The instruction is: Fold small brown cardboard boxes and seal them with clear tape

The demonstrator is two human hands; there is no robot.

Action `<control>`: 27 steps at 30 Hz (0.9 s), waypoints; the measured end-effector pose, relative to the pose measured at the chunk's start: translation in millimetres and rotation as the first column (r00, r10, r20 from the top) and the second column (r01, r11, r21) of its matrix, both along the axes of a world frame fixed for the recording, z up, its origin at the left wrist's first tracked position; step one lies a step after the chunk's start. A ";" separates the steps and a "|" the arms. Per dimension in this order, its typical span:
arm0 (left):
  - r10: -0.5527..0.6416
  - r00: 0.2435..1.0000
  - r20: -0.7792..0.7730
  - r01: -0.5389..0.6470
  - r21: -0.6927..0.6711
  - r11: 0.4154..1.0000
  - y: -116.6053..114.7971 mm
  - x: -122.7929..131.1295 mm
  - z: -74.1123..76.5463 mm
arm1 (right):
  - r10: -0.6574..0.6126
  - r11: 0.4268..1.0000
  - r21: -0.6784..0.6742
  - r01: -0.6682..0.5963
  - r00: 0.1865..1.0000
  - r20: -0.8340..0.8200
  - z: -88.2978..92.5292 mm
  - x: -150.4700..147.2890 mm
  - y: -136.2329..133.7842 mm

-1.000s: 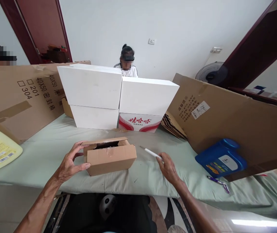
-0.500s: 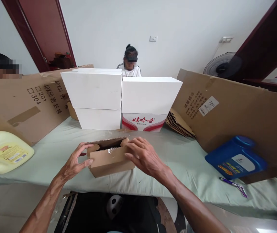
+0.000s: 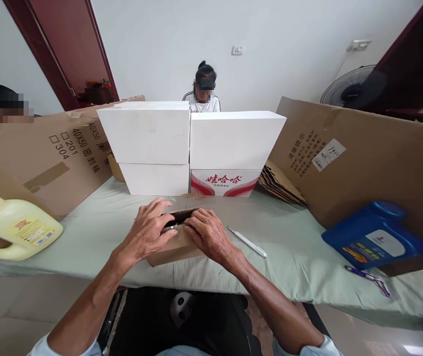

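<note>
A small brown cardboard box with an open top stands on the cloth-covered table before me. Something clear and shiny, like plastic film, shows at its opening; the dark inside is mostly hidden. My left hand grips the box's left end, fingers bent over the top edge and thumb at the front. My right hand is closed on the right end, its fingertips folded over the top edge into the opening. To the right of this hand lies a slim white pen-like tool.
White cartons stand stacked behind the box. Large cardboard sheets flank the table, with flattened cardboard at right. A yellow jug lies left, a blue bottle and a purple-handled tool right. Another person sits opposite.
My left hand has moved in from beside the box onto its top edge. My right hand's fingers have curled over the opening. The white tool has come into view, and the whole view has shifted slightly.
</note>
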State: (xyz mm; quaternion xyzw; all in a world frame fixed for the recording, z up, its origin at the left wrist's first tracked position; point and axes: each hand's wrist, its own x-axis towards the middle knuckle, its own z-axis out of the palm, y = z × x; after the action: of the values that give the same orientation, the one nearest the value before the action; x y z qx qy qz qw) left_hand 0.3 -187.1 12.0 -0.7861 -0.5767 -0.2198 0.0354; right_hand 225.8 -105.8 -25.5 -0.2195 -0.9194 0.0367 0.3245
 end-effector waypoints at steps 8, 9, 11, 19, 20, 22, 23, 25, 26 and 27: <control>-0.091 0.985 0.144 0.102 -0.068 0.992 21.8 3.6 6.0 | -0.009 1.000 0.012 0.009 1.000 0.004 -6.3 -2.7 7.7; -0.100 0.985 0.140 0.106 -0.031 0.994 20.7 4.4 3.5 | -0.014 1.000 0.010 0.014 1.000 0.011 -6.5 -2.9 8.1; -0.141 0.983 0.115 0.136 0.056 0.989 15.6 7.4 -1.3 | -0.028 1.000 0.002 0.028 0.999 0.022 -6.4 -3.0 8.3; -0.315 0.750 0.582 0.261 0.177 0.949 -19.4 -5.8 15.8 | -0.104 0.991 -0.087 0.104 0.995 0.008 -4.2 -4.1 3.4; -0.259 0.707 0.658 0.190 0.176 0.966 -20.0 -13.3 20.6 | -0.124 0.988 -0.088 0.124 0.992 0.014 -4.0 -4.4 1.9; -0.107 0.676 0.729 0.011 0.135 0.991 -16.9 -28.8 27.8 | -0.145 0.986 -0.084 0.147 0.989 0.033 -3.7 -4.3 -1.5; -0.035 0.685 0.728 -0.059 0.104 0.993 -13.6 -35.7 30.0 | -0.143 0.986 -0.082 0.146 0.989 0.039 -3.7 -3.8 -3.1; 0.060 0.734 0.676 -0.121 0.044 0.992 -5.4 -45.8 31.3 | -0.122 0.990 -0.072 0.123 0.992 0.029 -4.5 -2.2 -5.5; 0.079 0.763 0.641 -0.123 0.023 0.992 -1.3 -48.6 31.0 | -0.108 0.992 -0.060 0.108 0.994 0.013 -5.5 -1.3 -6.2; 0.087 0.792 0.605 -0.115 0.007 0.993 2.2 -50.0 30.4 | -0.093 0.995 -0.042 0.093 0.996 -0.007 -6.9 -0.3 -6.5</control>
State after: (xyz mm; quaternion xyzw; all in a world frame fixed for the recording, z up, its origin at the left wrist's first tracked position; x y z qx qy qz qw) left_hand -49.7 -184.8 42.4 -0.6423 -0.5941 -0.4688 -0.1214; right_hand 225.5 -112.3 -32.3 -0.2685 -0.9057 0.0417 0.3255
